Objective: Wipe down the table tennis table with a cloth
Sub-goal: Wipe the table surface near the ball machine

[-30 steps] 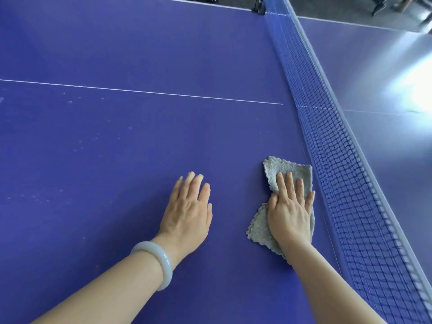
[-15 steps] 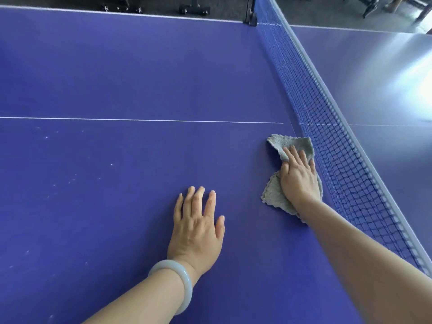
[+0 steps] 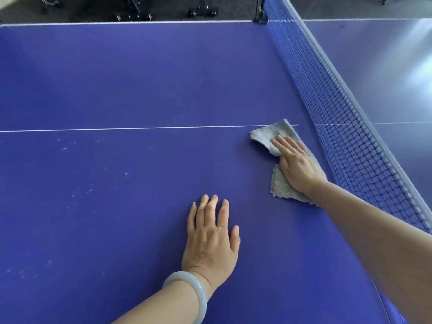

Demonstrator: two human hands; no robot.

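A blue table tennis table [image 3: 117, 78] fills the view, with a white centre line crossing it. A crumpled grey cloth [image 3: 268, 134] lies on the table close to the net, its far corner touching the white line. My right hand [image 3: 295, 164] presses flat on the cloth with straight fingers, covering its middle. My left hand [image 3: 210, 237] rests flat on the bare table nearer to me, fingers straight, a pale bangle on the wrist.
The blue net [image 3: 339, 118] with its white top band runs diagonally along the right, just beside the cloth. Pale specks [image 3: 65, 148] dot the table's left part. Beyond the far edge [image 3: 117, 22] are dark floor and equipment. The other table half [image 3: 385, 66] shows window glare.
My right hand has pushed the cloth away from me along the net, up to the white line. My left hand stays flat on the table.
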